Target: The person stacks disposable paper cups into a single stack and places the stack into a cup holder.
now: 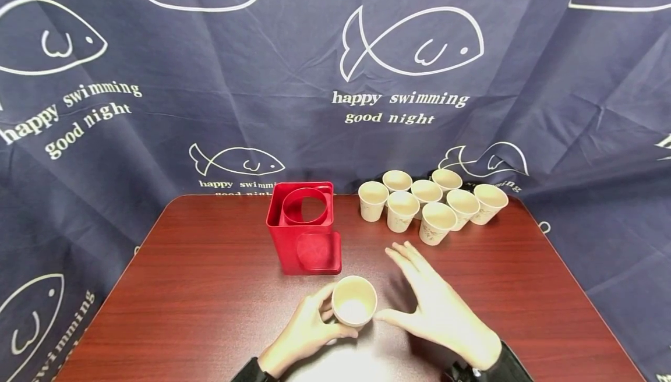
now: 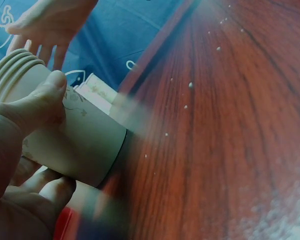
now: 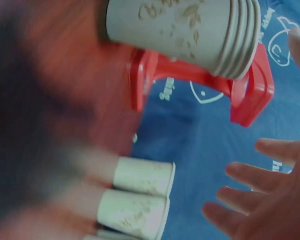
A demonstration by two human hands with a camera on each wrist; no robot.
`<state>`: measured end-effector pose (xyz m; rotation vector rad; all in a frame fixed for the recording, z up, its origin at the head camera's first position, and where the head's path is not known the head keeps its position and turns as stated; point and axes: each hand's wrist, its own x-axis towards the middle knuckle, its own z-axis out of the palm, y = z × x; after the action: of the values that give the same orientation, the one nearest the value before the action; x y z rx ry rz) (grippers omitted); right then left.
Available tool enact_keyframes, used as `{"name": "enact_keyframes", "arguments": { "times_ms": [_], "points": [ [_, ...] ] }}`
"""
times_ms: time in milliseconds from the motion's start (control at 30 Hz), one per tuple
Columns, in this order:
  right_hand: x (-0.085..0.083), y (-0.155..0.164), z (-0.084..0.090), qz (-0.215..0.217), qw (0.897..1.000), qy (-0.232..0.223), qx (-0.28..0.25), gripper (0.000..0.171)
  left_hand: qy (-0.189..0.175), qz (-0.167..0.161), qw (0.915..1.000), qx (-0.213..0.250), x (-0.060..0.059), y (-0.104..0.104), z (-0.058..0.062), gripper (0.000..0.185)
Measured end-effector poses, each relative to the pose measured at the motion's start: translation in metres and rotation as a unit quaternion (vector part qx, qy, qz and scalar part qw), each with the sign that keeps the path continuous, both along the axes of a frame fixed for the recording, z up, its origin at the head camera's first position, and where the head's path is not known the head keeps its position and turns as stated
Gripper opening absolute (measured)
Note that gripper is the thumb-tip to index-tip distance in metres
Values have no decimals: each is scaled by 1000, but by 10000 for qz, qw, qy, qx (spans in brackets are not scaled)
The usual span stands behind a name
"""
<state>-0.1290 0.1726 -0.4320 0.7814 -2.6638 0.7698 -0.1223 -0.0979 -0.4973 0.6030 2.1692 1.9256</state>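
Observation:
A short stack of nested paper cups point(image 1: 354, 301) with a faint floral print is above the near middle of the table. My left hand point(image 1: 305, 325) holds it from the left, thumb on the near side and fingers curled round the far side. Several stacked rims show on the stack point(image 2: 87, 137) in the left wrist view. To the right of the stack is my right hand point(image 1: 445, 315), fingers spread and nothing held; its thumb tip is close to the cups. In the right wrist view the fingers of my right hand point(image 3: 275, 195) extend apart from the stack point(image 3: 175, 30).
A red square box point(image 1: 285, 248) with a round opening on top and a low front tray stands behind the left hand. At the back right, several paper cups point(image 1: 402, 212) stand upright in a cluster. A dark blue fish-print cloth point(image 1: 304, 91) hangs behind the wooden table point(image 1: 199, 277).

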Motion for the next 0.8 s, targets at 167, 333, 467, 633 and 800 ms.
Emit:
{"name": "enact_keyframes", "arguments": {
  "times_ms": [167, 333, 467, 633, 800],
  "points": [
    [-8, 11, 4, 12, 9963, 856, 26, 96, -75, -8, 10000, 8, 0, 0, 0, 77],
    [-21, 26, 3, -112, 9881, 1535, 52, 96, -136, -20, 9999, 28, 1, 0, -1, 78],
    [-31, 35, 1, -400, 9860, 1617, 78, 97, -161, -36, 9998, 70, 1, -1, -1, 78],
    [-47, 46, 1, -657, 9835, 1682, 80, 96, -163, -53, 9998, 112, 0, 0, 0, 78],
    [-60, 56, 0, -979, 9821, 1609, 17, 90, -114, -53, 9999, 97, 0, 0, -1, 77]
  ]
}}
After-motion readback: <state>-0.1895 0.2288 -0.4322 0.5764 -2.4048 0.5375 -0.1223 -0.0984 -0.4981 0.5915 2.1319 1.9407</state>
